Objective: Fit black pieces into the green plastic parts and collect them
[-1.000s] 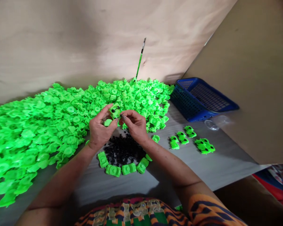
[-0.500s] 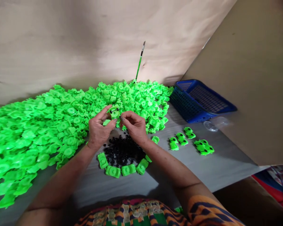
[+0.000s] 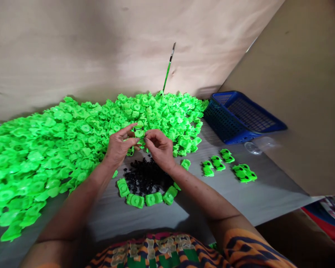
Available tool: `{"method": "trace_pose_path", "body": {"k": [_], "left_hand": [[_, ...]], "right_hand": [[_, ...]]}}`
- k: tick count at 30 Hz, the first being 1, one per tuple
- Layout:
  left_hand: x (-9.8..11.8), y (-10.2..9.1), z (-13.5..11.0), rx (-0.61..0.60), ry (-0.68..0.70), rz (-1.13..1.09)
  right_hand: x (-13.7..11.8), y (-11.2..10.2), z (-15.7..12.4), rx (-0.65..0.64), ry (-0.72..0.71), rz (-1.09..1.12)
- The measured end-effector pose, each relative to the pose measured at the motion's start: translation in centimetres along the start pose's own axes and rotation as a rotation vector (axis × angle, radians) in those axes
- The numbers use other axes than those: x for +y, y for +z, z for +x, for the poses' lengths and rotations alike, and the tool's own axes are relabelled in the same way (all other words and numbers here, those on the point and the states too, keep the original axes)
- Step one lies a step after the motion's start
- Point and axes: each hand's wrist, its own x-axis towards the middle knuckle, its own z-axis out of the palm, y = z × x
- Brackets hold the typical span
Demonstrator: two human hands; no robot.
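Note:
My left hand (image 3: 118, 147) is closed on a small green toy car (image 3: 139, 133), its underside facing me. A black wheel axle (image 3: 139, 129) spans the car's far end. Below those fingers another green car piece (image 3: 130, 151) shows, partly covered; whether the hand holds it too I cannot tell. At the car's near end, my right hand (image 3: 160, 149) pinches thumb and finger together; a dark axle tip showed there a moment ago and is now mostly hidden by the fingertips. Under both hands lies a heap of black wheel axles (image 3: 147, 176), with several green car bodies (image 3: 135, 201) around its near edge.
A large heap of green car bodies (image 3: 83, 130) runs along the back wall and left side. Several cars with black wheels (image 3: 217, 163) stand at right on the grey table (image 3: 212, 201). Behind them are a blue basket (image 3: 231, 119) and a clear plastic cup (image 3: 252, 148).
Both hands have shifted slightly right in the picture along with the whole view. The held car has tilted a little, and a green car piece now shows lower beneath my left fingers.

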Motion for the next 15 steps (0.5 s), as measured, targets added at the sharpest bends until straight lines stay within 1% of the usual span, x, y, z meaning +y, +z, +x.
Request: {"method": "trace_pose_path", "body": {"k": [3, 9, 15], "left_hand": [[-0.03, 0.02, 0.02, -0.001, -0.011, -0.003], [0.02, 0.05, 0.12, 0.059, 0.046, 0.065], [-0.13, 0.12, 0.14, 0.079, 0.048, 0.068]], "right_hand": [[0.08, -0.04, 0.07, 0.017, -0.040, -0.034], [0.27, -0.11, 0.15, 0.034, -0.104, -0.047], [0.42, -0.18, 0.16, 0.025, -0.087, -0.069]]}}
